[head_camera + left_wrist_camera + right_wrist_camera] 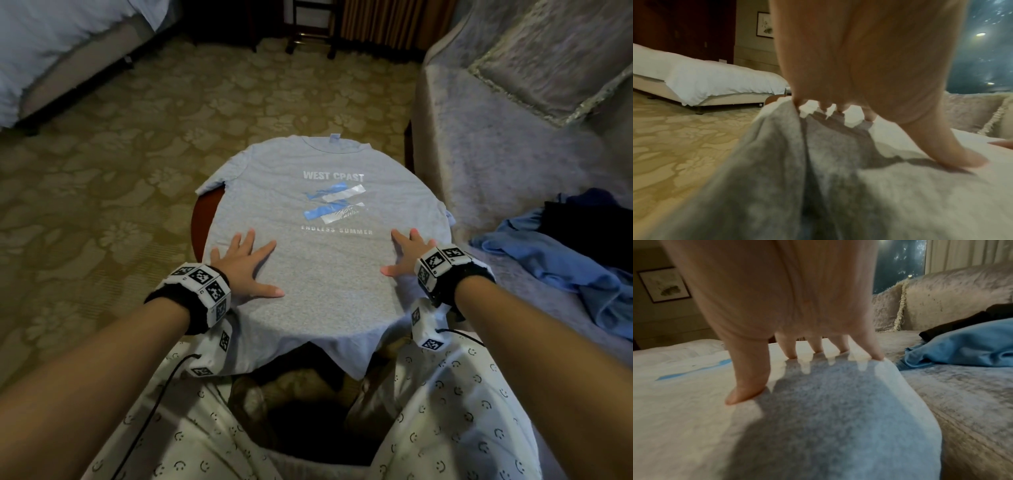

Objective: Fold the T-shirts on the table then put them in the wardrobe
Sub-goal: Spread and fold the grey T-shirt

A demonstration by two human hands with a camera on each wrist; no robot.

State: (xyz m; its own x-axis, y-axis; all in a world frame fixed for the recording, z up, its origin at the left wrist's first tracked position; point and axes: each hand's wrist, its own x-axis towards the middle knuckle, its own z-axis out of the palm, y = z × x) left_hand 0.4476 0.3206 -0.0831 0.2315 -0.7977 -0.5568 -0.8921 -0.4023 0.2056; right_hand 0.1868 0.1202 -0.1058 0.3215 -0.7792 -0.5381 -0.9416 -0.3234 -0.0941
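I have the grey T-shirt (318, 219) lying print-up over the round desk (200, 219), hem hanging off toward my knees. My left hand (245, 265) and right hand (409, 251) lie flat on it, fingers spread, gripping nothing. To smooth well, I should sweep both palms outward to the sleeves, evenly, without dragging the cloth off the edge
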